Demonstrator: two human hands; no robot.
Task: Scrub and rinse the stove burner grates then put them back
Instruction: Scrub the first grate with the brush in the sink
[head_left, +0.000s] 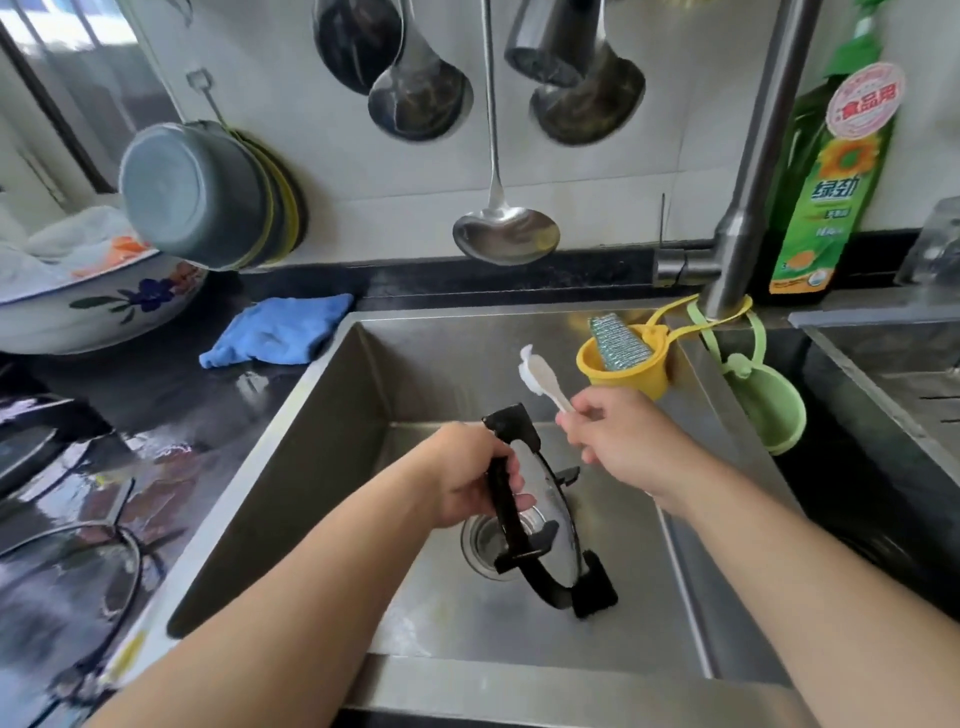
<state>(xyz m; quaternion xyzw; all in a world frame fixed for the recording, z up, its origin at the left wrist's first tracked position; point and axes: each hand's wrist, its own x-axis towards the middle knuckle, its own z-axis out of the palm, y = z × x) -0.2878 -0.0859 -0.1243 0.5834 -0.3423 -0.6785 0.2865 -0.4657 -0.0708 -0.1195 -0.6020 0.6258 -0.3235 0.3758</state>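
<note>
Two hands work over the sink (332, 415): the left hand (470, 475) grips a black burner grate (524, 525) by its rim, holding it on edge just above the drain (485, 543). The right hand (613, 426) pinches a white brush (540, 379), bristles up, near the yellow cup (631, 371) hanging at the sink's back wall.

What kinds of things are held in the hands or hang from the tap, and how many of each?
Grate, in the left hand: 1
Brush, in the right hand: 1
Cups: 2 (yellow cup, green cup)
Total: 4
</note>
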